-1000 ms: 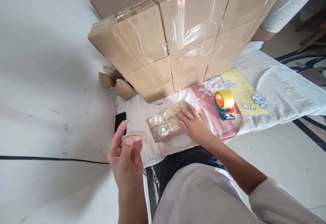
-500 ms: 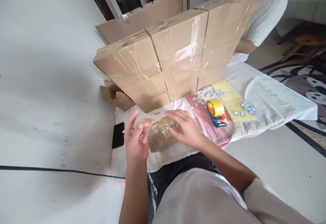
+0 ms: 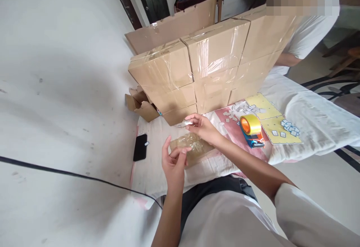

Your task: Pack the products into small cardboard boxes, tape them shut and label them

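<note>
A brown cardboard package (image 3: 202, 151) wrapped in shiny clear tape lies on the white cloth (image 3: 153, 172) before me. Over its far side, my right hand (image 3: 201, 127) pinches a small silvery thing (image 3: 185, 123), too small to name. My left hand (image 3: 176, 159) is at the package's left end, thumb and fingers drawn together. Whether anything is between them is unclear. To the right, a yellow tape roll (image 3: 254, 124) sits on a blue and orange tape dispenser (image 3: 253, 139).
A large taped cardboard panel (image 3: 216, 65) stands upright across the table, with a person (image 3: 315, 33) behind its right end. A black phone (image 3: 140, 147) lies left, near a torn carton (image 3: 144, 108). Small white pieces (image 3: 291, 127) lie on yellow boards (image 3: 270, 108).
My right hand has left the package, moved toward the panel and taken up the small silvery thing from the cloth. My left hand stays by the package's left end. The view has shifted.
</note>
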{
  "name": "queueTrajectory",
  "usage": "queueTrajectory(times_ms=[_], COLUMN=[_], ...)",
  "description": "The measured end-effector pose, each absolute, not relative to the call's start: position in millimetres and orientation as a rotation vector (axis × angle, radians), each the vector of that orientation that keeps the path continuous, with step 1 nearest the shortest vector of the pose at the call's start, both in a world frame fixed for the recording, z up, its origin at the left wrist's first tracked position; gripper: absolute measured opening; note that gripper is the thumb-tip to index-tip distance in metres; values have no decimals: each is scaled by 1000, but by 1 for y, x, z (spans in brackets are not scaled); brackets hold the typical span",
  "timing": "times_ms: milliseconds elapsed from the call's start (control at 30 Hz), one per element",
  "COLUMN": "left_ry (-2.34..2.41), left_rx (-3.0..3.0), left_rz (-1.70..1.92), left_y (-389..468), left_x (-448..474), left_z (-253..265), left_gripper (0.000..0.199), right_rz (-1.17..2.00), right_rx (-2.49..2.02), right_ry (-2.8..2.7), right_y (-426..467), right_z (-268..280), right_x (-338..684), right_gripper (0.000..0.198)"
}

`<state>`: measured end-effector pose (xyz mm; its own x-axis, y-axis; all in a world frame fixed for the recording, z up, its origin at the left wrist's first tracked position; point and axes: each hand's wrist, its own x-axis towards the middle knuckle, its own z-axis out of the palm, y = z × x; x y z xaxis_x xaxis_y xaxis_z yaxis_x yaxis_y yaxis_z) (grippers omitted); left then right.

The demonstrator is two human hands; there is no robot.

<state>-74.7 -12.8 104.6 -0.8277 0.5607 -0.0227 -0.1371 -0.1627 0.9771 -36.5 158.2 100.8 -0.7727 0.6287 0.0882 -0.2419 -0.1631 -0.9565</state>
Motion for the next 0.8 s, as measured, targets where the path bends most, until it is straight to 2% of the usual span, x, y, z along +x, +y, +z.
queueTrajectory(times_ms=[200,367,467,667,800], left_ry=[1680,1628,1673,1751,1764], left_rx=[383,371,406,465,442], left_rz=[1792,1691,1740,1786,1759], left_y=[-15,-14,-13,-7,-6], left_x=[-49,-27,-21,-28,-33], left_z=[87,64,56,43,39], left_gripper=[89,74,64,71,65], right_rz=[1783,1632,1644,1731,1809], right_rx=[-183,-48,7,-36,-131], right_ry=[-2044,-2581,-2671,-2705,-2684], right_y=[194,207,210,224,232], right_z=[132,146,139,108,90], right_x=[-29,-32,-44,-66,-70], right_gripper=[28,31,37,34,35])
